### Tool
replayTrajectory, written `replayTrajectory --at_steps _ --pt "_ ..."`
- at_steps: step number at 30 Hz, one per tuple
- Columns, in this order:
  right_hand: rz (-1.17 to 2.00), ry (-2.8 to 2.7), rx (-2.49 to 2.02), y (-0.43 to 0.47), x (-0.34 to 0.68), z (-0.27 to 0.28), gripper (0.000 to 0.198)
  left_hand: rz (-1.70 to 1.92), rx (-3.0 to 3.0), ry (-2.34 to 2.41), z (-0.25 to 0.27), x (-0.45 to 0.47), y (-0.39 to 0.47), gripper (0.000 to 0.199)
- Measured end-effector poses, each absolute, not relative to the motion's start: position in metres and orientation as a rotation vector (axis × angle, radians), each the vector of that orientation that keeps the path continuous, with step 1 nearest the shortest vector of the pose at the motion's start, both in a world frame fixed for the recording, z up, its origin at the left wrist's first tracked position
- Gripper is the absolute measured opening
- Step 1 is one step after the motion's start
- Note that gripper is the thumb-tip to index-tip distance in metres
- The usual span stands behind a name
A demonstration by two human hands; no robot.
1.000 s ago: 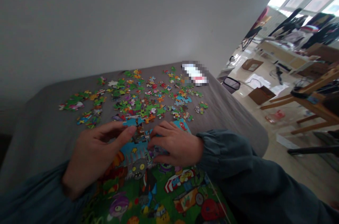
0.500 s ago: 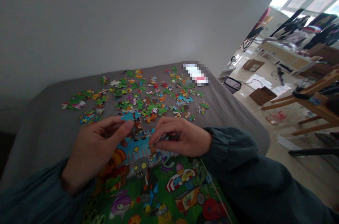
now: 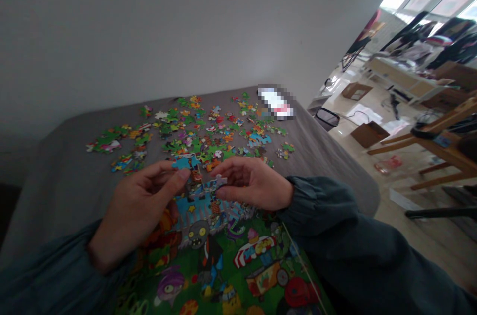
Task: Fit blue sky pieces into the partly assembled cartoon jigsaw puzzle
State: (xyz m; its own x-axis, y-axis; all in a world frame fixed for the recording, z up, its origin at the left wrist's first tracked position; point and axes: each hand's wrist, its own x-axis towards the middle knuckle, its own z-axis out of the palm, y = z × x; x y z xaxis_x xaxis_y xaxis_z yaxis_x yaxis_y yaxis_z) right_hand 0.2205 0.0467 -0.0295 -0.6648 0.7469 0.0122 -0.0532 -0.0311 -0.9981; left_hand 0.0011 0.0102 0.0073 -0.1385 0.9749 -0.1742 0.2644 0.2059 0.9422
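- Closest to you, the puzzle picture (image 3: 257, 250) spreads toward your lap, zombie and food cart on show, its far edge jagged under your hands.
- Now your left hand (image 3: 139, 205): thumb and fingers nearly together, pinching a blue section (image 3: 184, 162) at the picture's far side. Whether that section is joined to the rest, you can't tell from here.
- And your right hand (image 3: 257, 183), just beside it! Thumb and forefinger are parted only by a small pale piece (image 3: 220, 182), gripped at the fingertips and raised over the jagged edge, the other fingers curled loosely behind.
- The step in hand looks like matching that single piece to the edge; the move seems to call for a steady left pinch and a careful turn of the right fingertips.
- Past your hands, loose pieces (image 3: 197, 143) scatter over the grey cloth (image 3: 316, 156).
- Farther out, a blurred phone-like thing (image 3: 276, 102) lies near the wall (image 3: 186, 27).
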Motion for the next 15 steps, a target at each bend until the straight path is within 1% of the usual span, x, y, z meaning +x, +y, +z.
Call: replayTrajectory --at_steps 7,15 --pt "1.759 -1.739 -0.779 0.0462 0.2191 -0.0367 0.024 0.974 1.297 1.455 0.0027 0.0019 0.0081 0.033" --pt "1.773 -1.744 -0.797 0.0456 0.2189 -0.0369 0.016 0.980 1.363 1.485 0.0068 0.0043 0.0055 0.026"
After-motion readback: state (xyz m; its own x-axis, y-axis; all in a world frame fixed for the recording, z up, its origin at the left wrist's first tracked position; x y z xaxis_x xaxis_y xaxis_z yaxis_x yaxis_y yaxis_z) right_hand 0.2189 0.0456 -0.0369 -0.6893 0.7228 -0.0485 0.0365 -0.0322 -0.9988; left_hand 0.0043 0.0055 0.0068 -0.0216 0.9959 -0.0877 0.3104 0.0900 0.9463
